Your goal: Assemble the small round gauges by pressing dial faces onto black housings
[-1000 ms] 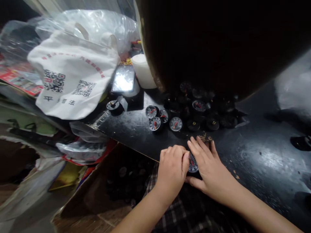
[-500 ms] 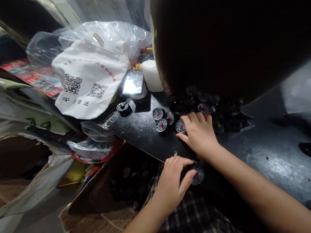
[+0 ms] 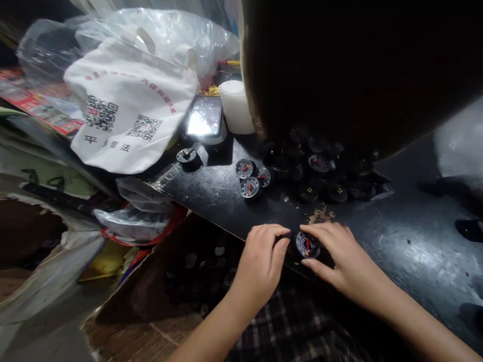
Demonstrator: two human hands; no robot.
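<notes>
My right hand (image 3: 345, 259) grips a round black gauge (image 3: 307, 245) with a red needle between thumb and fingers, its dial facing up, near the table's front edge. Just left of that gauge is my left hand (image 3: 262, 254), thumb and forefinger close together around something dark that I cannot make out. Three gauges (image 3: 249, 187) stand grouped on the black table (image 3: 215, 193), dials up. Behind my right hand lie several more dark gauges (image 3: 319, 163), some showing small brass-coloured centres.
A black part with a pale top (image 3: 186, 156) stands left of the grouped gauges. Behind are a lit screen (image 3: 205, 116), a white cylinder (image 3: 236, 108) and a white cloth bag (image 3: 132, 105). Below the edge, an open carton (image 3: 132, 311) holds dark round parts. A large dark shape fills the upper right.
My right hand has come back from beside the grouped gauges to the front edge, bringing a gauge. The gauge formerly near my left thumb is no longer visible there. The view has shifted slightly.
</notes>
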